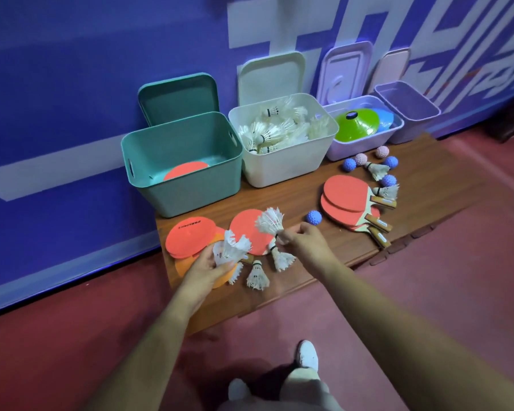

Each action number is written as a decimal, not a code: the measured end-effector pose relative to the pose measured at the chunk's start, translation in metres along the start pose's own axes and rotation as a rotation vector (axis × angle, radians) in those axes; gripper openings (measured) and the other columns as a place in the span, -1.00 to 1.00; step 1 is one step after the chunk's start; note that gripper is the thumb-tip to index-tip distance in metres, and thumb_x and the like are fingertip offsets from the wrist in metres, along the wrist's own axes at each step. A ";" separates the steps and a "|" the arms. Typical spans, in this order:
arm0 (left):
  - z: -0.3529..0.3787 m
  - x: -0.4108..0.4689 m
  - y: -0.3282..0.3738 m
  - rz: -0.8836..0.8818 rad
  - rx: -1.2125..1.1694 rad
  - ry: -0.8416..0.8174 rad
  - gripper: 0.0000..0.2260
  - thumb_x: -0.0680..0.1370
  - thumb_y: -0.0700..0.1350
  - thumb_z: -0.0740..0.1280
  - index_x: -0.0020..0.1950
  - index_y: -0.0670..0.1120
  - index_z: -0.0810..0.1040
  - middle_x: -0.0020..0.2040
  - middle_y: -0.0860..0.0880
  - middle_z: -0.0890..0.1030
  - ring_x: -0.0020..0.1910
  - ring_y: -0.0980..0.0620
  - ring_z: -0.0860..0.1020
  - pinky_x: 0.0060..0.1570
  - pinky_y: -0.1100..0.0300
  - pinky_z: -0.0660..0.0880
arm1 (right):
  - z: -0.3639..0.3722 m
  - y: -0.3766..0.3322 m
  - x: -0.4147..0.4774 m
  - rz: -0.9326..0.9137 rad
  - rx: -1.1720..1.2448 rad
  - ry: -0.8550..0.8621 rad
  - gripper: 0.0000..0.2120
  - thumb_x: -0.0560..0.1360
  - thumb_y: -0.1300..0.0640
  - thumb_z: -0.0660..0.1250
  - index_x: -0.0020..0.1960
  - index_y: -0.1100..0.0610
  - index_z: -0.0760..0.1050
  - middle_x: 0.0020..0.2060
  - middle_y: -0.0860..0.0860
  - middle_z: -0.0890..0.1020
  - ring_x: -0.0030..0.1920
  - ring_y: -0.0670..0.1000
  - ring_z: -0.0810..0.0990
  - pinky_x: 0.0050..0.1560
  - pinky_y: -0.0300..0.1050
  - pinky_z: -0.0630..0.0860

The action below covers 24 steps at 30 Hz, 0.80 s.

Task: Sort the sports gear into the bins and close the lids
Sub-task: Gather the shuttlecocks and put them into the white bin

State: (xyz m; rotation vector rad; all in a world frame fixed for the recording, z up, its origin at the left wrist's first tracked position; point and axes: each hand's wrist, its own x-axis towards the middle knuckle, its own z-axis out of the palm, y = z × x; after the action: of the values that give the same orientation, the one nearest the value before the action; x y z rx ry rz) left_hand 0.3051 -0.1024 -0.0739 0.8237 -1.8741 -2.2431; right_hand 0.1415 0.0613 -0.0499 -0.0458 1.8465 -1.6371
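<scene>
— What does each hand hold?

— The left hand (209, 266) curls round a bunch of white feather shuttlecocks (230, 247). The right hand (301, 241) pinches a single white feather shuttlecock (269, 222) near its cork end, above the brown wooden bench (294, 200).

— How will they handle?

— Very light, I judge, and the feathers look easy to crush or snap. Better to take the hard cork base with a loose grip, not the skirt.

— Where do they go?

— Probably the open white plastic bin (279, 173) just behind, already piled with shuttlecocks. Two loose shuttlecocks (257, 277) lie on the bench beside the hands.
</scene>
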 end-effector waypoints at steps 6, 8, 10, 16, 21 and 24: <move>0.009 0.013 0.014 -0.019 0.091 -0.093 -0.59 0.48 -0.24 0.45 0.28 0.03 0.50 0.14 0.04 0.65 0.14 0.14 0.59 0.05 0.30 0.49 | 0.009 -0.026 -0.011 -0.058 0.005 -0.297 -0.27 0.45 0.48 0.18 0.36 -0.24 0.36 -0.27 0.14 0.41 -0.22 0.13 0.47 0.06 0.23 0.59; 0.009 0.014 0.015 -0.013 0.125 -0.100 -0.60 0.47 -0.25 0.46 0.25 0.04 0.51 0.13 0.05 0.65 0.12 0.15 0.60 0.00 0.36 0.50 | 0.011 -0.026 -0.010 -0.086 -0.177 -0.368 -0.28 0.39 0.43 0.18 0.29 -0.29 0.45 -0.20 0.16 0.38 -0.20 0.14 0.41 0.00 0.26 0.56; 0.007 0.014 0.013 -0.012 0.136 -0.095 -0.62 0.47 -0.25 0.46 0.23 0.04 0.52 0.12 0.04 0.66 0.11 0.13 0.60 0.00 0.34 0.50 | 0.015 -0.027 -0.011 -0.109 -0.335 -0.377 -0.35 0.34 0.39 0.20 0.20 -0.27 0.47 -0.18 0.16 0.41 -0.23 0.13 0.42 -0.13 0.19 0.52; -0.005 0.009 0.004 -0.034 0.116 -0.054 -0.62 0.47 -0.23 0.47 0.24 -0.01 0.53 0.15 0.02 0.65 0.16 0.09 0.59 0.07 0.31 0.50 | 0.022 -0.031 -0.010 -0.213 -0.164 -0.171 -0.81 0.47 0.33 0.33 -0.02 0.09 0.42 -0.16 0.16 0.54 -0.17 0.14 0.62 0.02 0.28 0.60; 0.001 0.009 0.007 -0.027 0.054 -0.075 -0.61 0.48 -0.27 0.44 0.26 0.00 0.51 0.13 0.01 0.66 0.14 0.08 0.60 0.01 0.31 0.51 | 0.037 -0.018 -0.015 -0.329 -0.576 -0.310 -0.89 0.59 0.08 0.27 -0.09 0.06 0.52 -0.19 0.04 0.58 -0.15 -0.09 0.54 -0.07 -0.09 0.49; 0.005 0.009 0.011 -0.037 0.017 -0.095 -0.61 0.48 -0.29 0.43 0.21 0.07 0.51 0.03 0.03 0.68 0.01 0.09 0.63 -0.15 0.33 0.51 | 0.044 -0.003 -0.014 -0.259 -0.754 -0.366 -0.79 0.59 -0.09 0.23 0.01 0.00 0.57 0.18 0.00 0.41 0.28 -0.14 0.36 0.28 -0.13 0.33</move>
State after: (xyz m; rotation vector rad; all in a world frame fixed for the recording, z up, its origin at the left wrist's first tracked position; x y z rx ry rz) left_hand 0.2920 -0.1042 -0.0658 0.7733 -1.9359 -2.3305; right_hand 0.1731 0.0290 -0.0411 -0.8751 2.1015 -0.9040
